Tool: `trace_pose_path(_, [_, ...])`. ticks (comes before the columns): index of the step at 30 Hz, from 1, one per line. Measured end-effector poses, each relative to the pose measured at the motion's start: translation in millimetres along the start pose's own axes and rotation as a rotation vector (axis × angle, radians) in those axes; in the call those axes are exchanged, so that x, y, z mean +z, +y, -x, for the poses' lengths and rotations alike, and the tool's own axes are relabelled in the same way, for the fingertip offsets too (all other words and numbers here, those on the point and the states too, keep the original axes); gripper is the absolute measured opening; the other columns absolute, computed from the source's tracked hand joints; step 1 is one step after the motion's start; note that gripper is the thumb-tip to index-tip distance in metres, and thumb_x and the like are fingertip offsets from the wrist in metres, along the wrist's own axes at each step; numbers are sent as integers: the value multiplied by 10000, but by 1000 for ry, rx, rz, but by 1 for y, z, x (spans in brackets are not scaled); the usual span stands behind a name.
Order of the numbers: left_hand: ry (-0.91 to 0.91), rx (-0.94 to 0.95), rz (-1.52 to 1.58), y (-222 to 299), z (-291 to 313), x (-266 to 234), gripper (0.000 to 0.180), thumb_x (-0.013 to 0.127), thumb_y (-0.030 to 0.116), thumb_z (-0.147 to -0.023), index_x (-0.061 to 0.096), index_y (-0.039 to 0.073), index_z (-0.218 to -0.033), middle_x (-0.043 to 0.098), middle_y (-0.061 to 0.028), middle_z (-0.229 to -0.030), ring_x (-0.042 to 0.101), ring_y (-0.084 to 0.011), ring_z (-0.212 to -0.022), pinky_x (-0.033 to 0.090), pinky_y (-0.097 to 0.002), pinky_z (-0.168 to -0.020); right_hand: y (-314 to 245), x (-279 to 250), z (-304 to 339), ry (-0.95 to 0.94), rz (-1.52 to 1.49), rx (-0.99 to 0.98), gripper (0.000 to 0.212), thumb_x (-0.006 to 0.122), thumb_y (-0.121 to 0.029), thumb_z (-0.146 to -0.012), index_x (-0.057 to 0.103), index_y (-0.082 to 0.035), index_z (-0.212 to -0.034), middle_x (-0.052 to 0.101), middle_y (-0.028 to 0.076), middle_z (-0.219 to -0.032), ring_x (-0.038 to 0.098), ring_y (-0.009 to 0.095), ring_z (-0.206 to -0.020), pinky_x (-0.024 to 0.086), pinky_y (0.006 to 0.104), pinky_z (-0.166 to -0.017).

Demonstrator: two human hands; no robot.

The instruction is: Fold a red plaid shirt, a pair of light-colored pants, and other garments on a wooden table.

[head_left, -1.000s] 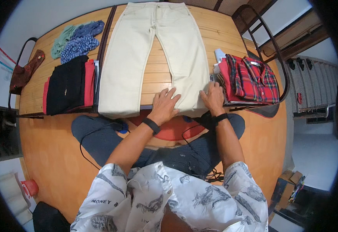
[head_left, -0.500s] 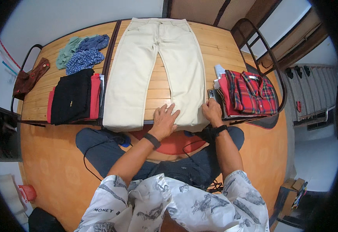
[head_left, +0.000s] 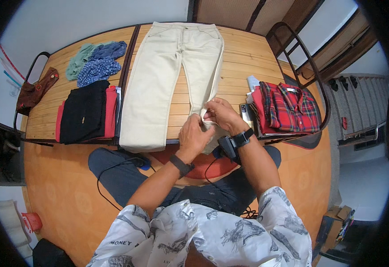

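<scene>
Cream trousers are spread on the wooden tabletop, from the upper centre to mid-frame. Their right-side lower leg is gripped by the curled fingers of the left hand and the right hand (the cloth is bunched there). A plaid shirt is stacked at frame right, a black garment at left.

Cream trousers lie flat, right leg bunched.

trousers: cream | folded shirt: red plaid | folded garment: black | cloth: patterned blue
</scene>
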State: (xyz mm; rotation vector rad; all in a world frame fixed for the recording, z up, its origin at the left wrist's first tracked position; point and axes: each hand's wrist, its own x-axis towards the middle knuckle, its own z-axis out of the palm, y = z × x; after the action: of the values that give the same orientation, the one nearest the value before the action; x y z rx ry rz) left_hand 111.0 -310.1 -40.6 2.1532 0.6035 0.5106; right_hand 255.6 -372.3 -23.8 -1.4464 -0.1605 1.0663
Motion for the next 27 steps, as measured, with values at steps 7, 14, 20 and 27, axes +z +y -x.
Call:
trace_pose_path(7, [120, -246, 192, -24, -9, 4, 335, 697, 303, -860, 561, 10, -946, 647, -188, -800, 662, -335, -784, 501, -449, -715, 5, 15, -16, -65, -61, 1, 162, 628, -130, -921, 533, -5, -959, 614, 101, -815, 661, 204, -699, 562, 299, -641])
trace_pose_path(14, [130, -273, 479, -60, -24, 27, 247, 598, 250, -929, 602, 4, -906, 656, -168, -785, 652, -290, -746, 500, -417, -696, 9, 12, -6, 8, 30, 54, 140, 657, -182, -926, 582, -65, -905, 625, 53, -833, 607, 157, -706, 514, 283, -682])
trace_pose_path(20, [183, -288, 464, -59, -29, 23, 233, 592, 221, -930, 611, -4, -875, 656, -142, -755, 641, -252, -703, 494, -396, -663, 45, -13, 29, -131, 721, -259, 249, 664, -264, -937, 634, -23, -993, 645, 73, -801, 587, 161, -718, 485, 326, -680])
trace_pose_path(27, [100, -310, 401, -30, -29, 5, 260, 635, 259, -889, 619, 0, -911, 684, -174, -796, 671, -289, -742, 511, -418, -692, 51, -6, 79, -210, 1136, -449, 274, 633, -186, -857, 549, 50, -970, 636, 317, -915, 620, 501, -920, 480, 536, -795])
